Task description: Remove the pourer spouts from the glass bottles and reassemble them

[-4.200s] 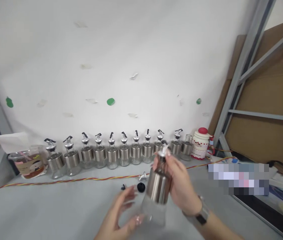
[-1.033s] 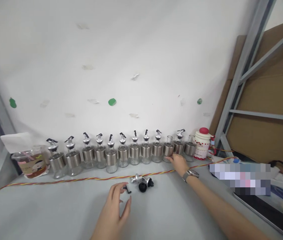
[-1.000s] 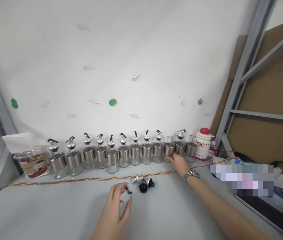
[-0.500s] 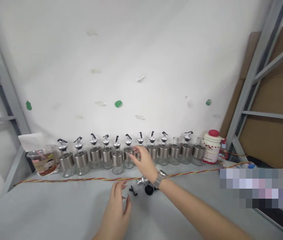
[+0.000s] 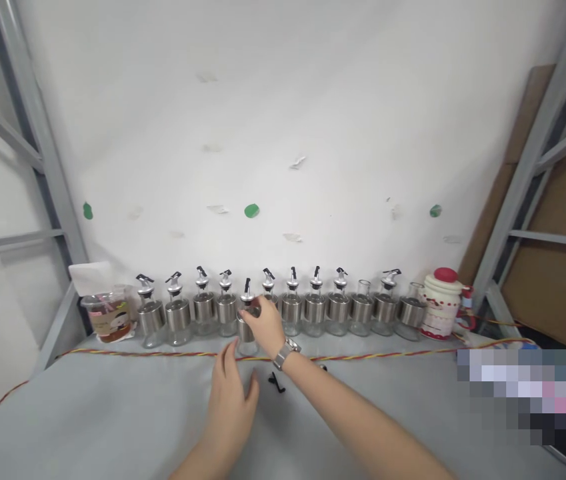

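My right hand (image 5: 265, 327), wearing a metal watch, has its thumb and fingers around the upper part of a glass oil bottle (image 5: 246, 333) with a steel sleeve and a silver-and-black pourer. That bottle stands upright, a little forward of the row. Lower down, my left hand (image 5: 231, 393) is open above the grey table, fingers apart and empty. A small black lever piece (image 5: 277, 382) lies on the table between my hands. The pourer parts beside it are mostly hidden behind my right forearm; a dark bit (image 5: 323, 368) shows past it.
Several similar bottles stand along the wall, two of them, such as this one (image 5: 363, 310), without pourers. A drink cup (image 5: 107, 319) is at the left end, a cream-and-red canister (image 5: 440, 303) at the right. A twisted red-yellow wire (image 5: 163, 354) crosses the table (image 5: 113, 420).
My right hand has moved left from above the loose parts to the forward bottle and closed on it. The view has shifted slightly. My left hand stays low and open.
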`<act>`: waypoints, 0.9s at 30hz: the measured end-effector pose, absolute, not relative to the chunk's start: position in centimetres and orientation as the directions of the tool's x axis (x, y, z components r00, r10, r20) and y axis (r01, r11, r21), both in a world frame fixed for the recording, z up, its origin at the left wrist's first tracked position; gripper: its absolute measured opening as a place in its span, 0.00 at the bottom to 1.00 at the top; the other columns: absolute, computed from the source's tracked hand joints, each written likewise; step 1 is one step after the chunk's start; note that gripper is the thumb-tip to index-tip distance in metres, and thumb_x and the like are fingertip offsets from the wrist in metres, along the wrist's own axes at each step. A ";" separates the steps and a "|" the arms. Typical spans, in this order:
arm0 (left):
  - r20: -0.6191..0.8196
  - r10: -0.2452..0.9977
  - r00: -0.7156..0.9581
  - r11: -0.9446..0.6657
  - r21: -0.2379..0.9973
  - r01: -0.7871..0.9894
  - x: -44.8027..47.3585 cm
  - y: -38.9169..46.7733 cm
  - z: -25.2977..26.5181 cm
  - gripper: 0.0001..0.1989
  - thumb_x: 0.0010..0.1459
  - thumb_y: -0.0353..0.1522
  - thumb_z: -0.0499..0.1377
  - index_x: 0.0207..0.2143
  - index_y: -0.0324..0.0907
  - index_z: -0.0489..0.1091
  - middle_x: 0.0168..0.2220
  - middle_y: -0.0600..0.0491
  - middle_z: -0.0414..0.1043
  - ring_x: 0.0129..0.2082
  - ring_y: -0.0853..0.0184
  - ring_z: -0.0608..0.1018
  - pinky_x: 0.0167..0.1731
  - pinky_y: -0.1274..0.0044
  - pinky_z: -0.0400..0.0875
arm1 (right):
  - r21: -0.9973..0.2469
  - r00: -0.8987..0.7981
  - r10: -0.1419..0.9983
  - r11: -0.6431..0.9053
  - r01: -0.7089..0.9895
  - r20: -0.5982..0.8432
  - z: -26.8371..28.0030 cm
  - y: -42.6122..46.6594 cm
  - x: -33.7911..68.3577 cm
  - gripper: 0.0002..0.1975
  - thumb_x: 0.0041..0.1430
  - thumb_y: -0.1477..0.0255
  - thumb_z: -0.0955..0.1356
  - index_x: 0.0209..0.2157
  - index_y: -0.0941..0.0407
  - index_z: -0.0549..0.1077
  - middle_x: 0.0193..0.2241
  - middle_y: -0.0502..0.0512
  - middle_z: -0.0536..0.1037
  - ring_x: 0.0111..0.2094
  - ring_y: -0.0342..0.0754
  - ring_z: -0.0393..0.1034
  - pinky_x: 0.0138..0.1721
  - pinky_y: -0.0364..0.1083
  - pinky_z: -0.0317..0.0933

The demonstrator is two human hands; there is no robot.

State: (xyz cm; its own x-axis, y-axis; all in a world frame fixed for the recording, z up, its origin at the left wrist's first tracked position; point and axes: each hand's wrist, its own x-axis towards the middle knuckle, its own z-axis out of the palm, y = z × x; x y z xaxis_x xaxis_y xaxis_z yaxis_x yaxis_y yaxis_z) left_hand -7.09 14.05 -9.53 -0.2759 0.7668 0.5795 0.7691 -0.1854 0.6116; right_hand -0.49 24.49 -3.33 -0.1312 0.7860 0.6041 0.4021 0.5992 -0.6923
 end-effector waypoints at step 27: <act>-0.295 0.747 0.595 0.501 0.839 -0.212 -4.1 9.1 -3.8 0.23 0.36 0.39 0.56 0.33 0.30 0.71 0.27 0.46 0.74 0.23 0.69 0.73 0.24 0.80 0.64 | -0.867 -0.241 0.925 0.154 -0.473 0.295 -2.1 14.5 13.9 0.10 0.51 0.65 0.66 0.24 0.58 0.68 0.23 0.54 0.77 0.29 0.50 0.73 0.38 0.51 0.63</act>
